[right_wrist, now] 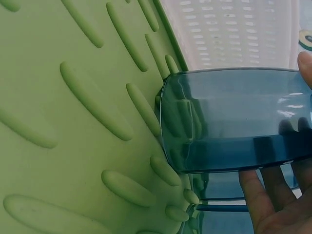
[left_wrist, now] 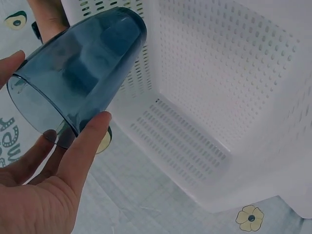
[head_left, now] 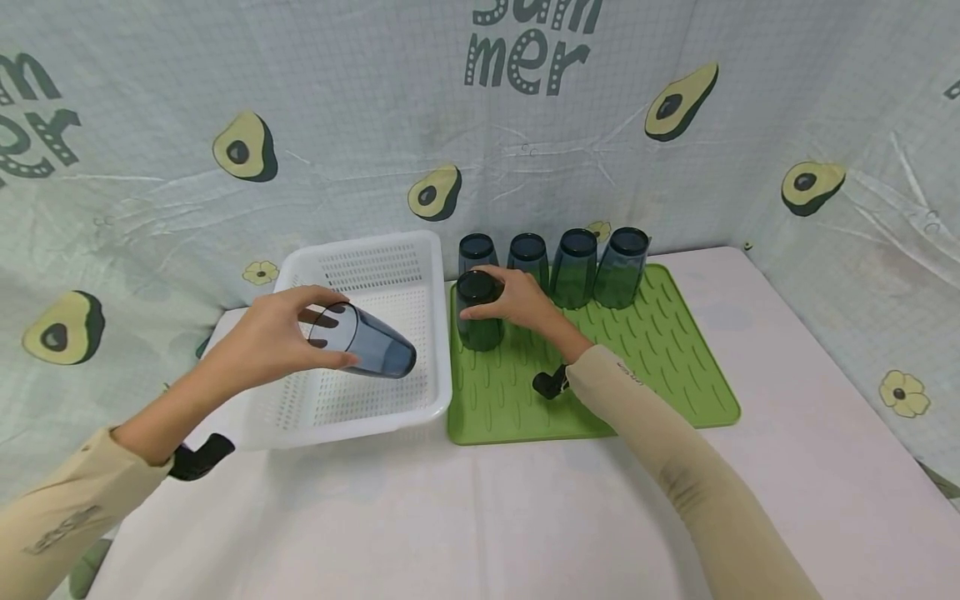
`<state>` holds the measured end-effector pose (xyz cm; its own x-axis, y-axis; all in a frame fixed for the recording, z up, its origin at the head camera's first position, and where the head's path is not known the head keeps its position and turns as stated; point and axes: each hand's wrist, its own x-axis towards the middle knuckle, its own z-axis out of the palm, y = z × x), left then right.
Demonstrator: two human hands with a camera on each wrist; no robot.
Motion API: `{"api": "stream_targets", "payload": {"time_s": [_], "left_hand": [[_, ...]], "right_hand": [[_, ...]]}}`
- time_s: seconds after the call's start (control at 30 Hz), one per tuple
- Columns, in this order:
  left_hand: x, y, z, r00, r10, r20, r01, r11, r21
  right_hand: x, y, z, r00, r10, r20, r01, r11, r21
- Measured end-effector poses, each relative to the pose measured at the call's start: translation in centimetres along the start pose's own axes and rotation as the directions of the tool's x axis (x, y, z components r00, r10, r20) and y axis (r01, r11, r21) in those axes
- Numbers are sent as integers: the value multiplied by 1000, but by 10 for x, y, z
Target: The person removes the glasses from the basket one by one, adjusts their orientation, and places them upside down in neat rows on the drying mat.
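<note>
A blue glass tumbler (head_left: 378, 343) is tilted above the white basket, gripped near its rim by my left hand (head_left: 273, 342). In the left wrist view the thumb and fingers of that hand wrap the wide end of the tumbler (left_wrist: 83, 63). My right hand (head_left: 521, 302) holds a second blue tumbler (head_left: 478, 321), which stands upside down at the green mat's left edge. The right wrist view has this tumbler (right_wrist: 234, 122) with its rim against the mat (right_wrist: 83, 122). Behind it several more tumblers (head_left: 576, 267) stand inverted in a row.
The white perforated basket (head_left: 437, 367) sits left of the green drying mat (head_left: 675, 367) on a pale table (head_left: 480, 517). A patterned sheet (head_left: 337, 108) hangs behind and at the sides. No other tumblers show inside the basket.
</note>
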<state>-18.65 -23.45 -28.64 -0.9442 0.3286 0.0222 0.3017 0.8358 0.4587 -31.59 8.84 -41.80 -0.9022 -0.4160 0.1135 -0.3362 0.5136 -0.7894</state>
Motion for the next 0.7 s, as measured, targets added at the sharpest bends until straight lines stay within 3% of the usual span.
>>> {"api": "stream_targets", "payload": {"time_s": [0.33, 0.7], "left_hand": [[-6, 4, -7, 991, -118, -60, 111, 988, -103], [-7, 8, -7, 986, -155, -61, 142, 974, -176]], "right_hand": [[0, 1, 0, 1000, -9, -10, 9, 1000, -9], [-4, 1, 6, 996, -20, -86, 24, 999, 47]]}}
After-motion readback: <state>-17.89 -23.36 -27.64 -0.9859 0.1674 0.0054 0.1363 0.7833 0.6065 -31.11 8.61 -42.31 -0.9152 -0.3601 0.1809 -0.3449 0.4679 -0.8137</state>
